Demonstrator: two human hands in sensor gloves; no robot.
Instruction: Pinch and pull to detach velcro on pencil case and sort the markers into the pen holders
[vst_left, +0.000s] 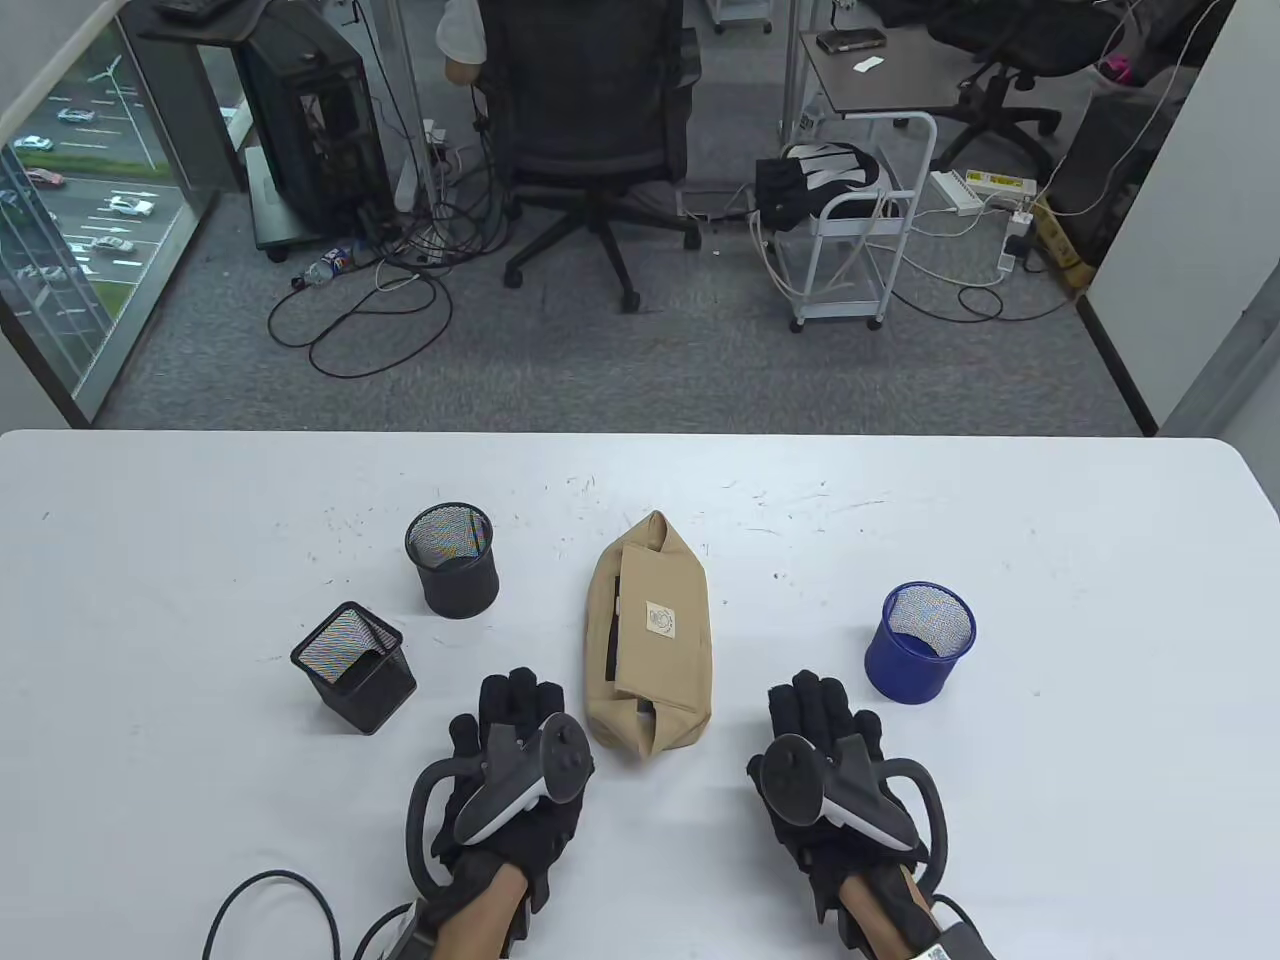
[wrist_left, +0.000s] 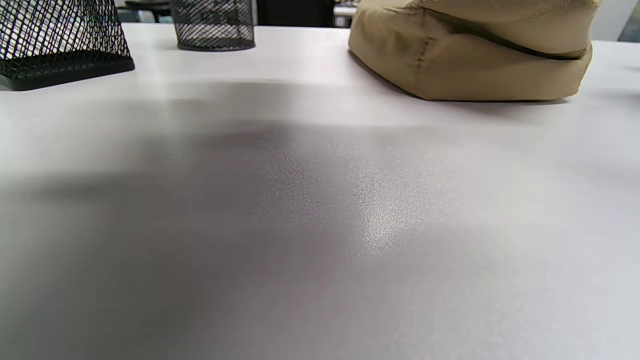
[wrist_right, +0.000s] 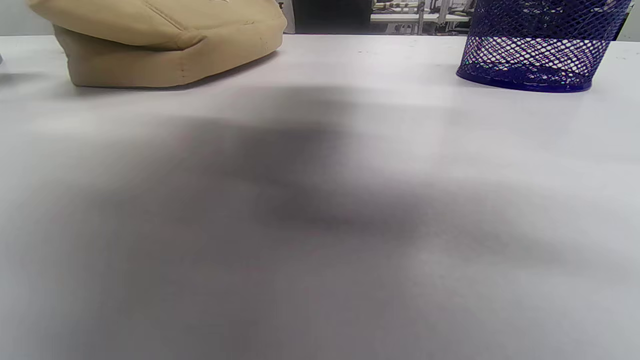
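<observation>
The table view looks steeply down on the white desk (vst_left: 900, 500); both wrist views skim it, sharing the tan fabric pencil case (vst_left: 650, 640).

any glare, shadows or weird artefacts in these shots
Table view: sharp and evenly lit, with rainbow moiré on the mesh of the round black holder, square black holder and blue holder. Left wrist view: broad soft shadow and a speckled glare patch on the table. Right wrist view: a dark blurry shadow across the table.

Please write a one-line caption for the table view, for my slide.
Both gloved hands, left hand and right hand, rest flat beside the closed beige pencil case, among three mesh pen holders.
</observation>
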